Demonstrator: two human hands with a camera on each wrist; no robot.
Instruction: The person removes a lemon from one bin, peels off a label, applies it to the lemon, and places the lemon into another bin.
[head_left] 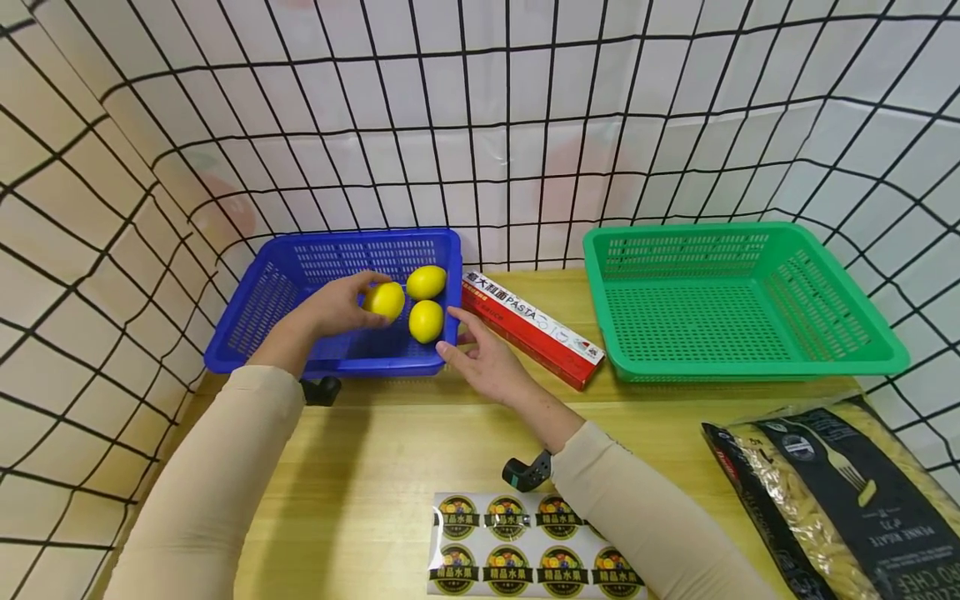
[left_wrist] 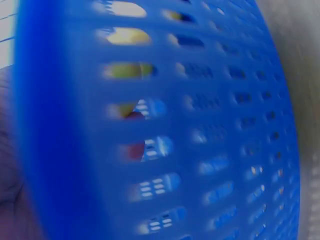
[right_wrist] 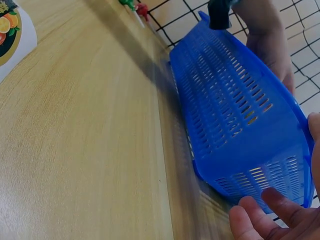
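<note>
A blue basket (head_left: 262, 300) stands at the left of the wooden table and holds three yellow lemons. My left hand (head_left: 372, 297) reaches into it and grips the leftmost lemon (head_left: 388, 300); the other two lemons (head_left: 426, 282) (head_left: 425, 320) lie just to its right. Fingers relaxed, my right hand (head_left: 459, 340) is by the basket's front right corner, next to a red pasta box (head_left: 532, 329). Whether it touches the basket I cannot tell. In the right wrist view its fingertips (right_wrist: 265, 215) show below the basket wall (right_wrist: 235, 115). The left wrist view is a blur of basket wall (left_wrist: 200, 125).
A green basket (head_left: 750, 367) with nothing in it stands at the right. A black bag of penne (head_left: 832, 492) lies at the front right. A sheet of round fruit stickers (head_left: 525, 542) lies at the front edge. Gridded cloth walls surround the table.
</note>
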